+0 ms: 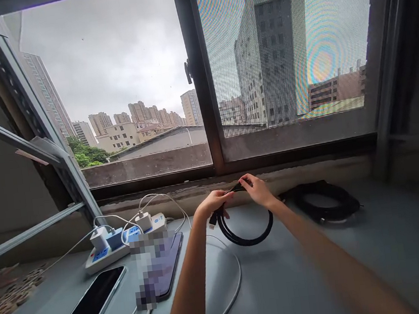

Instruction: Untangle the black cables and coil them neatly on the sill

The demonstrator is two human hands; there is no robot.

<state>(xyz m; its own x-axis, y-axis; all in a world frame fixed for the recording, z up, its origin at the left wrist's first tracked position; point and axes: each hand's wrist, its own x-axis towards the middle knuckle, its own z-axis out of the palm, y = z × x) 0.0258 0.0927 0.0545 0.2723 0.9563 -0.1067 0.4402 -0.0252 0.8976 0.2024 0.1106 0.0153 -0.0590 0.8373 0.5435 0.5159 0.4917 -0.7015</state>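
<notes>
Between my left hand [217, 200] and right hand [255, 189], fingers [249, 176] of each pinched on the black cable [248, 241], a short span slants up to the right. Its coil hangs below as a round loop over the desk [304, 278], open toward me, a plug [213, 221] pointing down and left under my left hand; my fingers hide the loop's top, and I cannot make out the other end. Farther out lie a second coil [346, 198] to the right and, to the left, a strip [109, 259] and two phones, one [172, 263] partly pixelated, the other [86, 309] cut off at the bottom.
</notes>
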